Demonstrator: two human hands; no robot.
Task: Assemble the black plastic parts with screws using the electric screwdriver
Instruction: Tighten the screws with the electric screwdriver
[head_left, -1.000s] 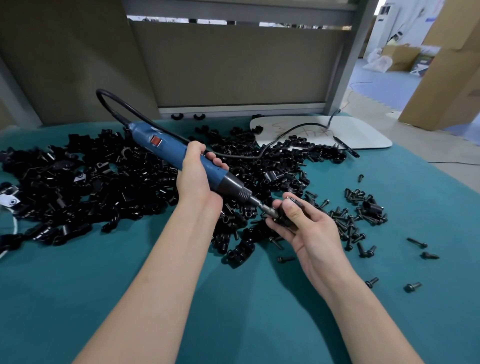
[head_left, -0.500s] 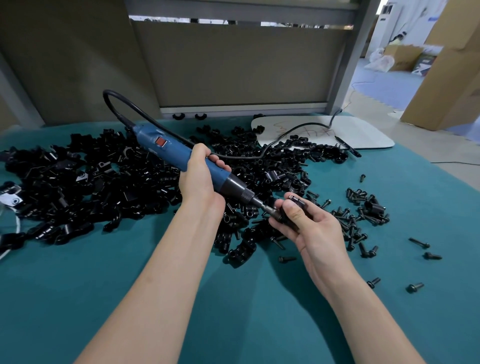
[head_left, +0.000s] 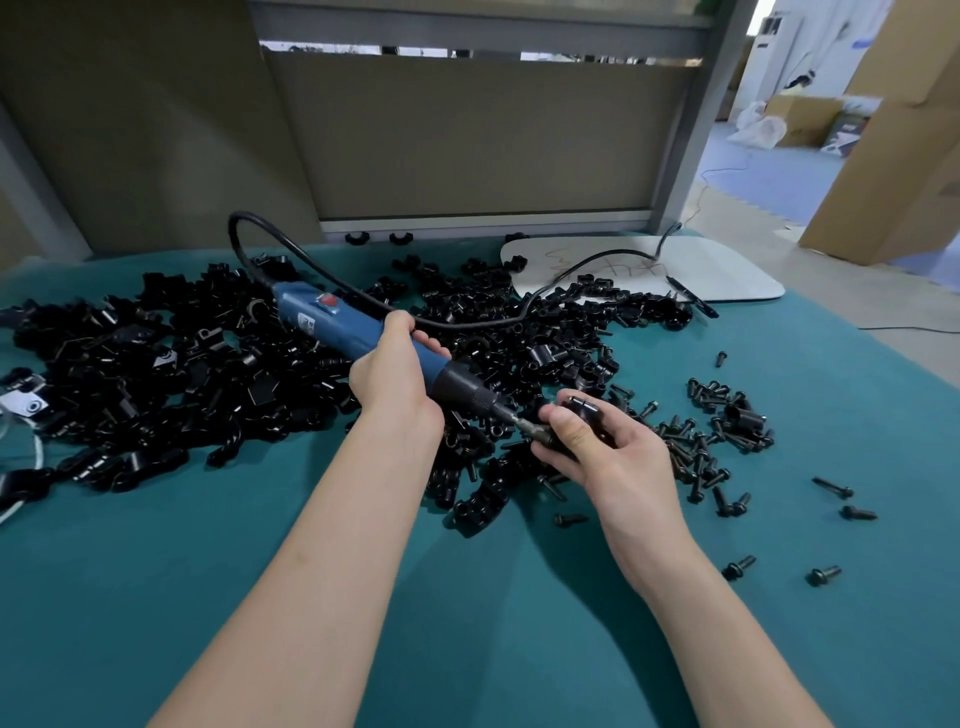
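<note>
The electric screwdriver (head_left: 358, 332) lies on a slant across the middle of the view. Its long axis runs from the blue rear end, up and to the left over the pile of black parts (head_left: 182, 374), down and to the right to the bit (head_left: 524, 425). The bit's tip meets the black plastic part (head_left: 584, 408), which the right hand (head_left: 608, 457) holds just above the desk (head_left: 260, 571). So the part lies straight ahead of the tool along that axis, down and right of the left hand (head_left: 397, 382), with only the tool's dark nose between them. Whether a screw sits under the tip I cannot tell, as the thumb covers the spot

The left hand wraps the blue body near its front end, fingers curled over the top and the back of the hand toward the camera; its forearm comes up from the lower left. The right hand is closed round the part, thumb pressed on the near side close to the bit and the other fingers curled behind it; its forearm comes in from the lower right

This looks like the driving step. The push probably has to go along the tool's own line into the part, with the right hand bracing against it. If the tool tilts off that line, the bit may slip out

Loose screws (head_left: 717, 431) lie near, to the right of the right hand. The cord (head_left: 467, 322) trails from the tool's rear across the pile toward a white board (head_left: 727, 270) at the desk's far edge
</note>
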